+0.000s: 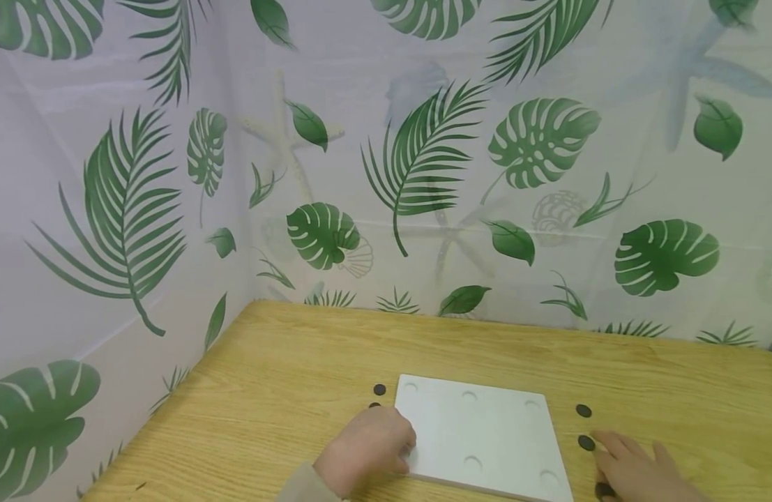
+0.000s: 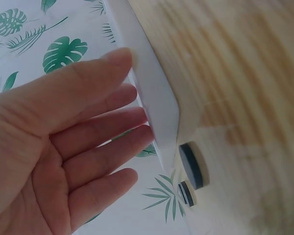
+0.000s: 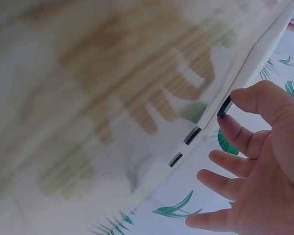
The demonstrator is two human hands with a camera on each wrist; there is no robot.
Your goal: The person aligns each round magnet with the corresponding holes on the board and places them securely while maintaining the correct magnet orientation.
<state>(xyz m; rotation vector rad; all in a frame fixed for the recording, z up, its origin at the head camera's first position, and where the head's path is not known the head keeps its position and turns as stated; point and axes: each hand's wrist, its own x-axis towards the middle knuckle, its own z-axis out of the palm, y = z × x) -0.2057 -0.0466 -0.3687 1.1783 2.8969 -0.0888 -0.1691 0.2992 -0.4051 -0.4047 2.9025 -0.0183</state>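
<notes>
A white rectangular board (image 1: 480, 432) with shallow round recesses lies on the wooden table. At its left edge is my left hand (image 1: 369, 446), fingers loosely bent and touching or just over the board (image 2: 154, 93); nothing shows between them. Just past that hand sit two black discs, the nearer one (image 2: 192, 165) and the farther one (image 1: 379, 389). To the right of the board, my right hand (image 1: 643, 470) pinches a black disc (image 3: 224, 106) between thumb and index finger, its other fingers spread. Two more black discs, one nearer (image 1: 586, 443) and one farther (image 1: 583, 411), lie beyond it.
The wooden table (image 1: 285, 369) meets a white leaf-patterned cloth (image 1: 423, 174) at the back and on the left side. A small dark mark (image 1: 141, 486) shows on the table near its left edge.
</notes>
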